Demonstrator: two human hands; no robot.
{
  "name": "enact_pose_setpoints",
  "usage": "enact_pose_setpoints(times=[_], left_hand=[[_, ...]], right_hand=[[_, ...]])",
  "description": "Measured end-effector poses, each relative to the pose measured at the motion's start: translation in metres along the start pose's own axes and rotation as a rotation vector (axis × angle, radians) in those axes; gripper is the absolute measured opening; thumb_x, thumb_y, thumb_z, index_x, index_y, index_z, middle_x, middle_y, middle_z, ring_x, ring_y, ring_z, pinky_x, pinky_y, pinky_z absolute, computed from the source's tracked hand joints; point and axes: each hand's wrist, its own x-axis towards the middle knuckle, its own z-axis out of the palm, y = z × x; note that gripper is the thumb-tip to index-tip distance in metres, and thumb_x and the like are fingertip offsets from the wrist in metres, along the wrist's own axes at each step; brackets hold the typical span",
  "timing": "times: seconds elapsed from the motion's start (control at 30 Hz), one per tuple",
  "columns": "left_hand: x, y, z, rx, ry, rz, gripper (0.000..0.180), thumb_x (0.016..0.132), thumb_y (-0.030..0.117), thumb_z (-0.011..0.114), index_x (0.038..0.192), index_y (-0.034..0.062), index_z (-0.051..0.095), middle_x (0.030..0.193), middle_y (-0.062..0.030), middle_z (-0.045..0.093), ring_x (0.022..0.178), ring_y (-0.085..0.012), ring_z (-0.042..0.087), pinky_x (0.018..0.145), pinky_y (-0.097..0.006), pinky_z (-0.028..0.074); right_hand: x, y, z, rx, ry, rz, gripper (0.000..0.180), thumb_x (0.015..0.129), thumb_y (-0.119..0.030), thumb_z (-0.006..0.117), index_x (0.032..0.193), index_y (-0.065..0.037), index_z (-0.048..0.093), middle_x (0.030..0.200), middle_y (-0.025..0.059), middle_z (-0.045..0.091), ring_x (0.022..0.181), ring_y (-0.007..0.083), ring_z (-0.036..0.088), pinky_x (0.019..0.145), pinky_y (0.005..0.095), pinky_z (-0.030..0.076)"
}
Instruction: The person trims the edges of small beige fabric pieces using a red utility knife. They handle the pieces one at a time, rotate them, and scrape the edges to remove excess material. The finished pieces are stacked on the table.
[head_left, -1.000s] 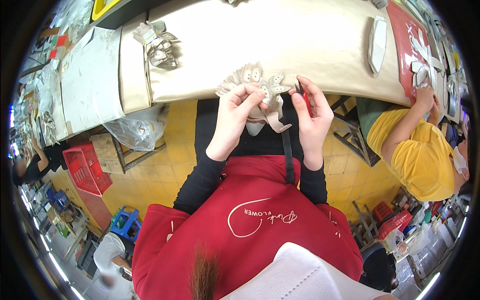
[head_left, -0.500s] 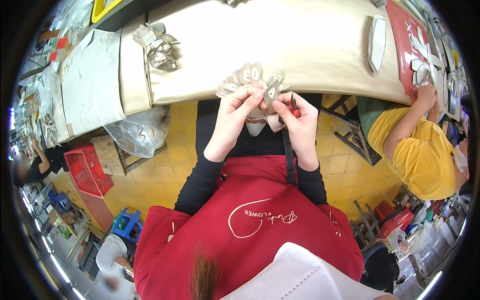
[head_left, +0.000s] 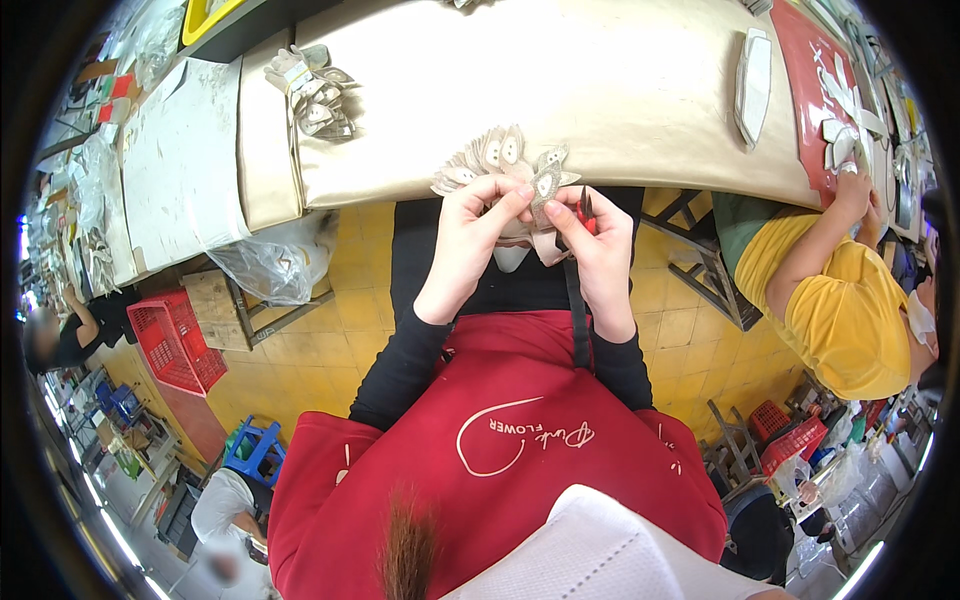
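Observation:
In front of my waist, at the table's near edge, both hands are closed on a small grey-beige patterned piece (head_left: 546, 184) with a pale oval and dark dots. My left hand (head_left: 478, 232) pinches its left side between thumb and fingers. My right hand (head_left: 602, 250) holds its lower right side, with a small red-handled cutting tool (head_left: 587, 210) tucked in the same hand. The tool's dark tip points up, away from the piece. Just beyond my fingers, similar pieces (head_left: 490, 152) lie fanned out on the table edge. Pale flaps hang below the hands, partly hidden.
A gold-beige sheet covers the table (head_left: 600, 80). A banded bundle of similar pieces (head_left: 325, 95) lies at left, and a stack of white pieces (head_left: 754, 88) at right. A plastic bag (head_left: 275, 265) hangs at the left edge. A co-worker in yellow (head_left: 835, 290) works at right.
The held piece has shifted slightly, and its pale oval now faces up more. My hands have barely moved, with fingertips a little closer together.

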Motion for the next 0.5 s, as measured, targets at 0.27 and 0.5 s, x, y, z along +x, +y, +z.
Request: enact_pose_setpoints(times=[0.27, 0.5], left_hand=[[0.002, -0.005, 0.002, 0.052, -0.003, 0.073, 0.013, 0.095, 0.012, 0.069, 0.089, 0.0008, 0.071, 0.073, 0.0009, 0.063, 0.070, -0.0042, 0.058, 0.065, -0.022, 0.045], [0.003, -0.004, 0.002, 0.097, -0.006, 0.101, 0.015, 0.094, 0.011, 0.069, 0.085, -0.0006, 0.071, 0.072, 0.0000, 0.063, 0.068, -0.0046, 0.058, 0.065, -0.023, 0.045]], right_hand=[[0.004, 0.007, -0.005, 0.059, -0.003, -0.002, 0.014, 0.098, -0.012, 0.069, 0.096, 0.001, 0.070, 0.074, -0.0053, 0.060, 0.065, 0.0000, 0.047, 0.057, 0.0187, 0.038], [0.003, 0.011, -0.004, 0.124, 0.015, 0.006, 0.015, 0.100, -0.014, 0.066, 0.097, -0.001, 0.071, 0.067, -0.0101, 0.049, 0.057, -0.0020, 0.035, 0.050, 0.0204, 0.024]])
